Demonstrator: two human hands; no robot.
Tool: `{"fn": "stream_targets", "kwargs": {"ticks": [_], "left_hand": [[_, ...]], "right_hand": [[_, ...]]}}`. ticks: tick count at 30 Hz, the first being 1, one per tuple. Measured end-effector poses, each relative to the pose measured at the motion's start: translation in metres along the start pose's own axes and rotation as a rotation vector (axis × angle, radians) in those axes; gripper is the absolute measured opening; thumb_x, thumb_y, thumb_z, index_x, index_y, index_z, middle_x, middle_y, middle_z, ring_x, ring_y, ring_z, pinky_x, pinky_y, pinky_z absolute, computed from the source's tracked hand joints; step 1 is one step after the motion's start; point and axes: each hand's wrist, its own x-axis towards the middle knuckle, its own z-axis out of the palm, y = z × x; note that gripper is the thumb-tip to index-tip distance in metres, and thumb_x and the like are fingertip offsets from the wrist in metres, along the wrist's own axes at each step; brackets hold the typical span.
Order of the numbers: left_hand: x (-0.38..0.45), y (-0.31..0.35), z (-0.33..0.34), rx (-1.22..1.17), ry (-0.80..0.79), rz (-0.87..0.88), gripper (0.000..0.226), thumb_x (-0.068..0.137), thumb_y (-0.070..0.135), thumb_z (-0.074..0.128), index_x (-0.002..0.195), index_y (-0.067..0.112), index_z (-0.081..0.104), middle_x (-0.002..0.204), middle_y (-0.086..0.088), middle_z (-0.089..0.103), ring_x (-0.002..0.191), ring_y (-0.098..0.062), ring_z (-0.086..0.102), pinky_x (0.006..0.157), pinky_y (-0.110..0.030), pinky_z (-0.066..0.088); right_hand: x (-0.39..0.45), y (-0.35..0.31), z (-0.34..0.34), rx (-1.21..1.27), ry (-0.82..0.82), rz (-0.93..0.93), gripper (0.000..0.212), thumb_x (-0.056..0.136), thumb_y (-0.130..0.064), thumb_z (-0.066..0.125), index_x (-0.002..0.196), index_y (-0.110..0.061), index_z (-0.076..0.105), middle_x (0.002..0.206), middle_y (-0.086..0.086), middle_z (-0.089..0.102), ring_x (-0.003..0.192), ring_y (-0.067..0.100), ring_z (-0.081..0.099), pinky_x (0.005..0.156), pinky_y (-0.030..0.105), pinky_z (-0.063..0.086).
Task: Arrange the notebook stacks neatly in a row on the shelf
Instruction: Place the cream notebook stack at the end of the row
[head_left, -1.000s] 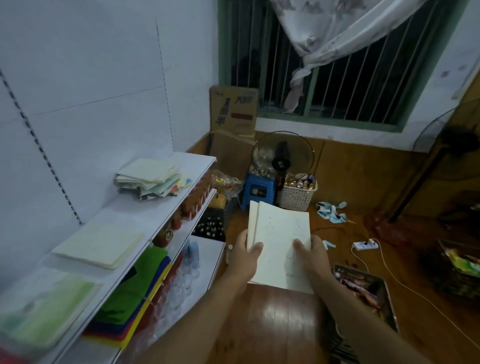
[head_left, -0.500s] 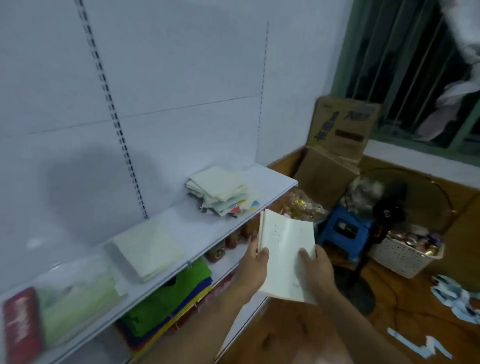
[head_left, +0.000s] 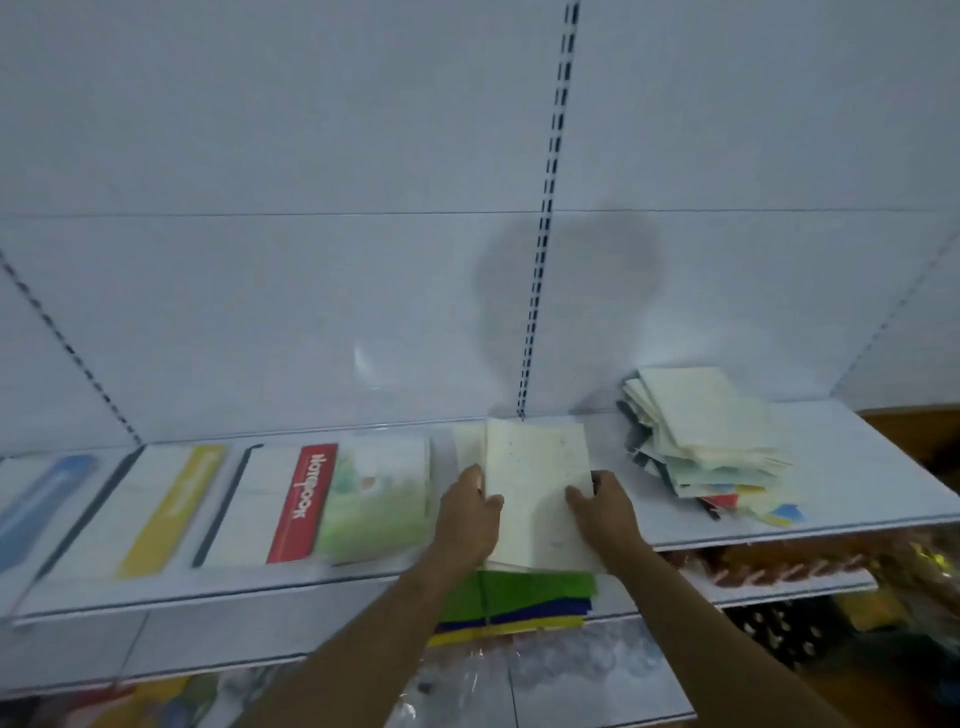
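A pale cream notebook stack (head_left: 537, 483) is held over the top white shelf (head_left: 857, 467) near its middle, above another pale stack whose edge shows at its left. My left hand (head_left: 467, 512) grips its left edge and my right hand (head_left: 602, 506) grips its right edge. To the right lies a messy, fanned pile of notebooks (head_left: 701, 441). To the left lie wrapped packs in a row: a red "Notebook" pack (head_left: 353, 499), a yellow-striped pack (head_left: 161, 509) and a blue-striped pack (head_left: 36, 499).
A slotted upright (head_left: 545, 208) runs up the white back panel. The lower shelf holds green, blue and yellow sheets (head_left: 530, 603) and red-brown packets (head_left: 779, 569) to the right. Plastic-wrapped goods (head_left: 545, 675) sit below.
The view has swung from the floor to face the shelf. Both hands have carried the pale stack up and forward, over the top shelf.
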Motion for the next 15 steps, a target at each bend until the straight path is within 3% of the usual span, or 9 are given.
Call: {"fn": "stream_targets", "kwargs": {"ticks": [3,7,10,13,15], "left_hand": [[0.028,-0.013,-0.002,0.008,0.023,-0.042,0.037,0.092,0.015,0.058,0.126,0.008,0.048,0.113,-0.012,0.062,0.090,-0.019,0.058,0.073,-0.024,0.043],[0.058,-0.024,0.003,0.069,0.046,-0.065,0.036,0.089,0.014,0.058,0.124,0.010,0.048,0.115,-0.011,0.062,0.096,-0.024,0.061,0.079,-0.032,0.050],[0.074,-0.032,0.007,0.186,0.031,-0.079,0.037,0.090,0.015,0.056,0.125,0.008,0.046,0.118,-0.011,0.058,0.103,-0.025,0.056,0.084,-0.033,0.047],[0.086,-0.040,0.011,0.404,-0.043,-0.113,0.042,0.091,0.018,0.056,0.128,0.006,0.040,0.123,-0.015,0.050,0.111,-0.028,0.051,0.088,-0.033,0.042],[0.091,-0.038,0.014,0.489,-0.050,-0.141,0.044,0.090,0.018,0.057,0.129,0.007,0.038,0.124,-0.015,0.049,0.113,-0.029,0.051,0.092,-0.036,0.045]], "right_hand": [[0.034,-0.006,0.019,-0.091,-0.037,-0.006,0.032,0.092,-0.024,0.057,0.116,-0.003,0.051,0.112,0.013,0.061,0.086,0.019,0.051,0.071,0.025,0.038],[0.065,-0.012,0.035,-0.172,-0.077,0.004,0.039,0.091,-0.026,0.059,0.122,-0.003,0.050,0.115,0.012,0.061,0.088,0.019,0.052,0.073,0.025,0.039],[0.082,-0.015,0.046,-0.260,-0.086,-0.033,0.040,0.090,-0.029,0.059,0.121,-0.006,0.051,0.119,0.011,0.059,0.104,0.024,0.057,0.079,0.026,0.041],[0.089,-0.011,0.055,-0.439,-0.151,-0.045,0.047,0.093,-0.034,0.055,0.128,-0.004,0.045,0.129,0.013,0.050,0.118,0.025,0.050,0.094,0.029,0.041],[0.092,-0.009,0.056,-0.486,-0.202,-0.022,0.051,0.093,-0.036,0.053,0.130,-0.004,0.040,0.132,0.013,0.045,0.121,0.026,0.047,0.096,0.030,0.041]]}}
